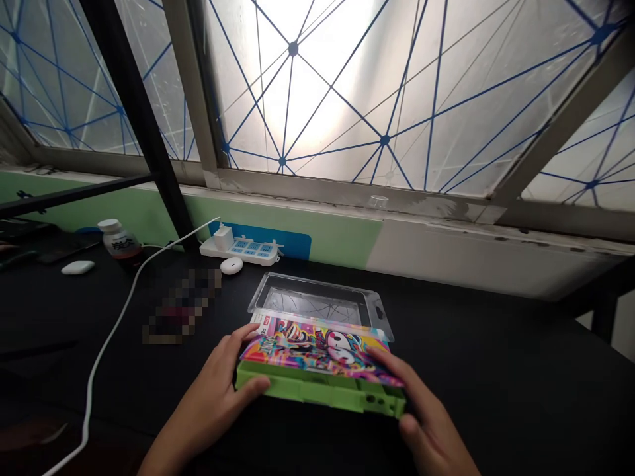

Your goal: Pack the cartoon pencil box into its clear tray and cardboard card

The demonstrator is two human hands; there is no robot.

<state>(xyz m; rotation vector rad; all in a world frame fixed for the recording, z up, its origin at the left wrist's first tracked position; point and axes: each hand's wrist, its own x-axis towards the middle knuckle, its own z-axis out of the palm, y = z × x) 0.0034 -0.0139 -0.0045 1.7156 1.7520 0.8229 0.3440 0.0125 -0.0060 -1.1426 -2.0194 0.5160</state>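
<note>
A bright green plastic case (317, 391) is between my two hands over the black table, topped by a colourful cartoon-printed cover (307, 347). My left hand (218, 377) grips the case's left end, thumb on the front wall and fingers at the printed cover. At the right end, my right hand (426, 406) holds the case, fingers along the cover's edge and thumb low by the front corner. Just behind lies a clear plastic package shell (317, 294) with a hang hole, its near edge partly hidden by the cover. The inside of the case is mostly covered.
A white power strip (248, 250) with a plugged-in charger stands by the wall; its white cable (119, 324) runs down the left. Nearby are a round white case (231, 266), a white-capped bottle (119, 241), a white mouse-like object (78, 267) and a blurred-out patch.
</note>
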